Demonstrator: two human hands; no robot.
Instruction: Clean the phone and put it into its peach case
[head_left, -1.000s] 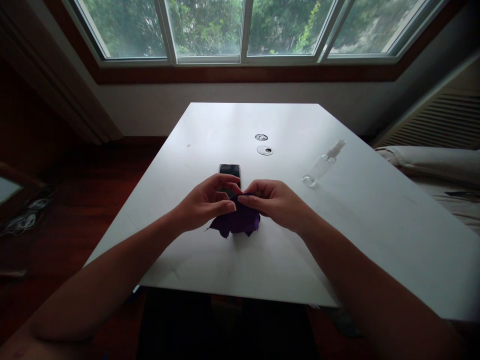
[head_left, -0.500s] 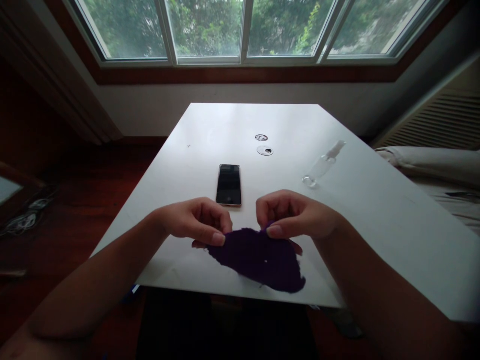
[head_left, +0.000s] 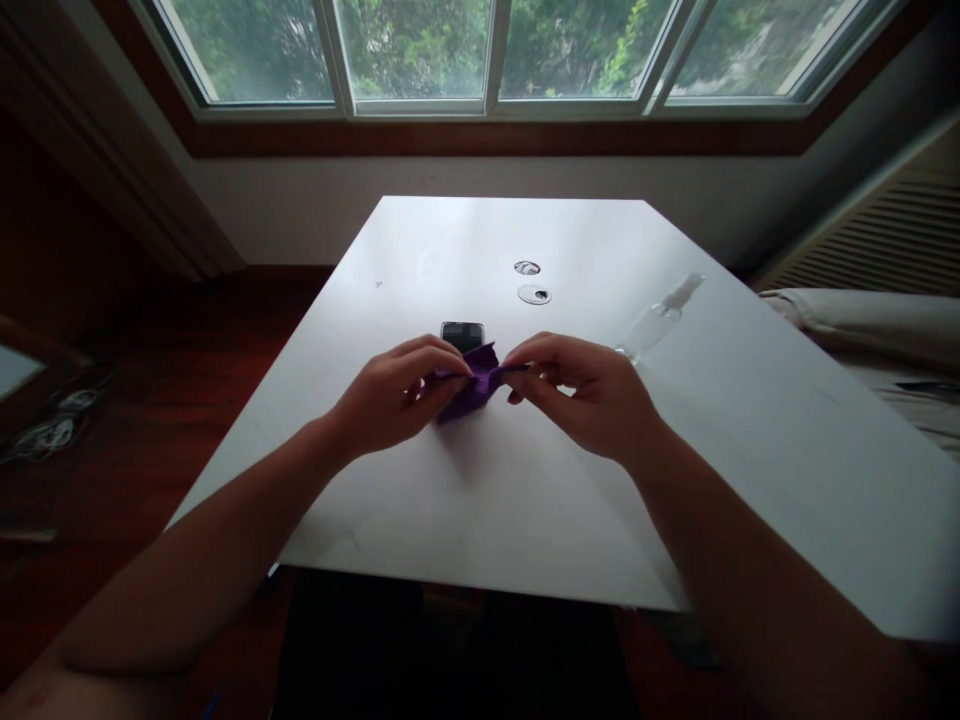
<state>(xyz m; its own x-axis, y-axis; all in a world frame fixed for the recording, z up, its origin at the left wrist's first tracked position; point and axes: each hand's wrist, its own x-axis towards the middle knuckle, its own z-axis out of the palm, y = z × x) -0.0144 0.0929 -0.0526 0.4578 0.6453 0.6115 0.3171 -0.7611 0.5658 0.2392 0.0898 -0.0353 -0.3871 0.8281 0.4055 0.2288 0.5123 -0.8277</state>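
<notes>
A small purple cloth (head_left: 471, 388) is bunched between both hands above the middle of the white table (head_left: 465, 500). My left hand (head_left: 394, 392) pinches its left side with closed fingers. My right hand (head_left: 585, 392) pinches its right edge, fingers curled. Just behind the cloth lies a black phone (head_left: 462, 334), face up, its near part hidden by the cloth and fingers.
A clear spray bottle (head_left: 660, 315) lies on its side to the right of the hands. Two round cable holes (head_left: 531, 284) sit further back. Windows run along the far wall, a radiator grille at right, dark floor with cables at left.
Half a second ago the cloth was spread out near the table's front edge; both hands have moved away from me toward the phone and gathered the cloth into a small bunch.
</notes>
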